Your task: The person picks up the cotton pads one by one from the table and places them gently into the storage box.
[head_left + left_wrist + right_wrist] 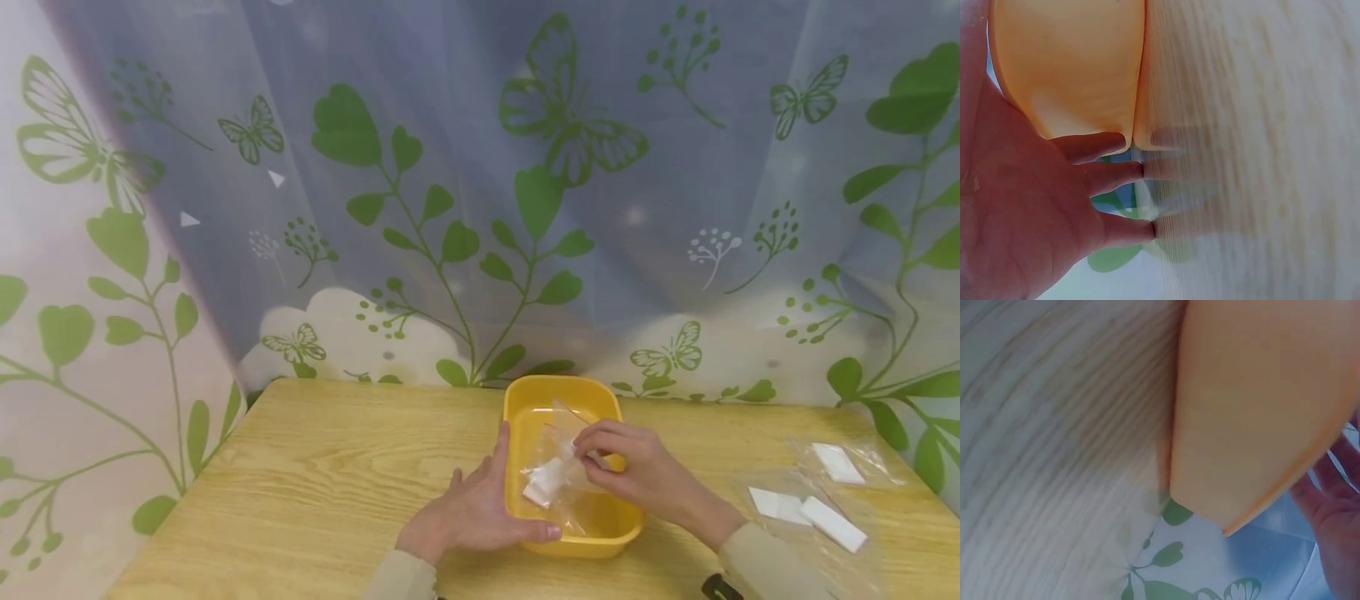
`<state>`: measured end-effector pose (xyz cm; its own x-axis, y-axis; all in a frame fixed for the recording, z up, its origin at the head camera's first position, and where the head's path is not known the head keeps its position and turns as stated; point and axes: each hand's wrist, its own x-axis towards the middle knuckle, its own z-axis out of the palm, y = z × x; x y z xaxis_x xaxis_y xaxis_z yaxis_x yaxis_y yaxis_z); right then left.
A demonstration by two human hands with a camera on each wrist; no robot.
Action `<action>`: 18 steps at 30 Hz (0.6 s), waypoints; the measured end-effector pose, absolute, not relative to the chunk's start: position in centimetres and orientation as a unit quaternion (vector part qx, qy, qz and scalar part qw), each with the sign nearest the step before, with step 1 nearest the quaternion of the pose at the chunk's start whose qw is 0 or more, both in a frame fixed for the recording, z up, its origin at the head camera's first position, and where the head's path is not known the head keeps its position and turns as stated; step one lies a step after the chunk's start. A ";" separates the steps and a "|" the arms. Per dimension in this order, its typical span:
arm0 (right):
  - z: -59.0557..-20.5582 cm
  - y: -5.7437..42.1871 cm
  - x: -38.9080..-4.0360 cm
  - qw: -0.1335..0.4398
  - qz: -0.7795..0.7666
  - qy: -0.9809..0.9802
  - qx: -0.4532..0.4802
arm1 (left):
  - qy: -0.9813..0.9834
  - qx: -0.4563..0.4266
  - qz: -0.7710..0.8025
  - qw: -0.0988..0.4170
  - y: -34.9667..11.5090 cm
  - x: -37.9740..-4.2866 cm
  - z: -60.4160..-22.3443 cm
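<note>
A yellow plastic basin stands on the wooden table in front of me. My left hand lies along its left side, fingers straight, thumb across the near rim. The left wrist view shows that hand beside the outer wall, fingertips down at the tabletop. Over the basin's right side, my right hand pinches a clear plastic bag between thumb and fingers. Inside the basin, clear plastic surrounds white flat pieces. In the right wrist view the rim partly hides my right hand.
To the right on the table lie clear bags with white rectangular pieces, one bag farther back. A curtain with green leaves and butterflies hangs behind the table. A dark band shows at my right wrist.
</note>
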<state>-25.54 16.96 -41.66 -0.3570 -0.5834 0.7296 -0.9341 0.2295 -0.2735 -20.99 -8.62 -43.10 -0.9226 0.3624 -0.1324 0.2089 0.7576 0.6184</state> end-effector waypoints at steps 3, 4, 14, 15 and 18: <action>-42.1 16.8 -25.7 0.232 0.348 -0.756 0.504 | 0.928 0.154 0.316 0.121 -8.6 -21.0 -43.1; -42.3 16.8 -25.8 0.227 0.345 -0.761 0.501 | 0.929 0.153 0.315 0.120 -8.6 -21.0 -43.1; -42.5 16.4 -25.8 0.259 0.313 -0.771 0.491 | 0.929 0.156 0.313 0.120 -8.8 -21.1 -43.2; -42.4 16.4 -25.8 0.266 0.307 -0.774 0.486 | 0.929 0.156 0.314 0.120 -8.7 -21.1 -43.2; -42.2 16.6 -25.4 0.275 0.293 -0.796 0.454 | 0.927 0.158 0.319 0.119 -8.7 -21.0 -43.2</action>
